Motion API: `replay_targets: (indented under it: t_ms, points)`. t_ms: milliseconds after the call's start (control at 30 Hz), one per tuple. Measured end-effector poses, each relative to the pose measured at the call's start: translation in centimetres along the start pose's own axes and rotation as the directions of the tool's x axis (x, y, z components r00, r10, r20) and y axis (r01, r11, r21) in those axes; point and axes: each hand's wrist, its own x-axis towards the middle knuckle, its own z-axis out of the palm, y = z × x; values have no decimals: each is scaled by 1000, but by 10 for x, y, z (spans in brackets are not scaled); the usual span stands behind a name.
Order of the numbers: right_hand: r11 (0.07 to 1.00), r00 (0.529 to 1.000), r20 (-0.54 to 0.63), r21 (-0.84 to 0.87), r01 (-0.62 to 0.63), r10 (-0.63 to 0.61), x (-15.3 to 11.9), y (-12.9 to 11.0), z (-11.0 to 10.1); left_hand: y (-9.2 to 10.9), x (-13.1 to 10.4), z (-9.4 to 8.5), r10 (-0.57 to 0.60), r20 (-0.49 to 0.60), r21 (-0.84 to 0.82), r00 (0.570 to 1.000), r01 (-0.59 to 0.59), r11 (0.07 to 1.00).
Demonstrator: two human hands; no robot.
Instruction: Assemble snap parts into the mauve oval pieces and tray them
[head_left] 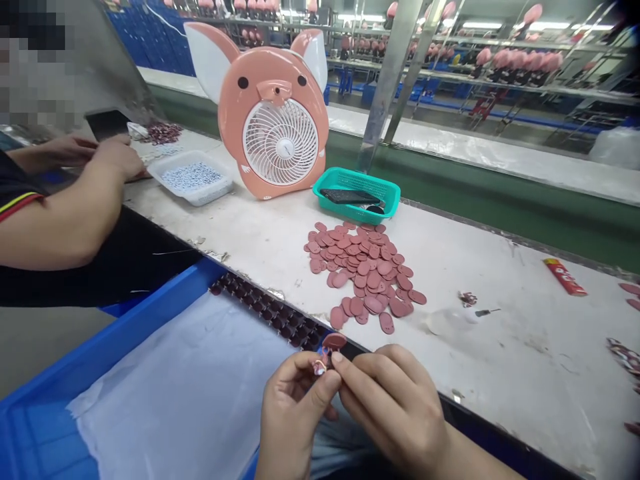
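At the table's near edge, my left hand [300, 407] pinches a small multicoloured piece [319, 366] between thumb and fingers. Touching it from the right is my right hand [395, 400], its fingertips pressed together on the same piece. A reddish oval disc [335, 341] stands out just above the fingertips, joined to or resting against the piece; which one I cannot tell. Beyond my hands lies a pile of flat reddish oval discs [370, 267] on the white table [265, 233].
A pig-shaped fan [280, 120] stands behind a green basket [357, 215] holding a black phone. Left are a tray of small beads [193, 177] and a person's arms [75, 220]. A blue crate [30, 407] holds white sheeting and dark round parts. A red packet [565, 277] lies right.
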Motion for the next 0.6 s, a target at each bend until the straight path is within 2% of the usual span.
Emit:
replay_targets:
  t_ms: [167, 267, 367, 433, 533, 600]
  points:
    - [999, 999, 1, -5, 32, -32, 8, -2, 5, 4, 6, -10, -24, -57, 5, 998, 24, 1000]
    - [1000, 1000, -16, -14, 25, -26, 6, -2, -6, 9, 14, -16, -53, -37, 35, 998, 54, 998]
    - [998, 1000, -8, -55, 4, -5, -1, 3, -19, 12, 23, -22, -144, -3, 48, 990, 144, 988]
    - [997, 1000, 3, -76, 10, -10, -7, 9, -26, 13, 29, -25, -170, -18, 58, 985, 170, 984]
    - [995, 1000, 13, -100, 1, 0, -13, 18, -32, 11, 41, -35, -100, -97, 106, 990, 110, 988]
    - [993, 1000, 6, -117, -22, 23, -16, 24, -35, 9, 55, -49, -31, -154, 163, 988, 57, 985]
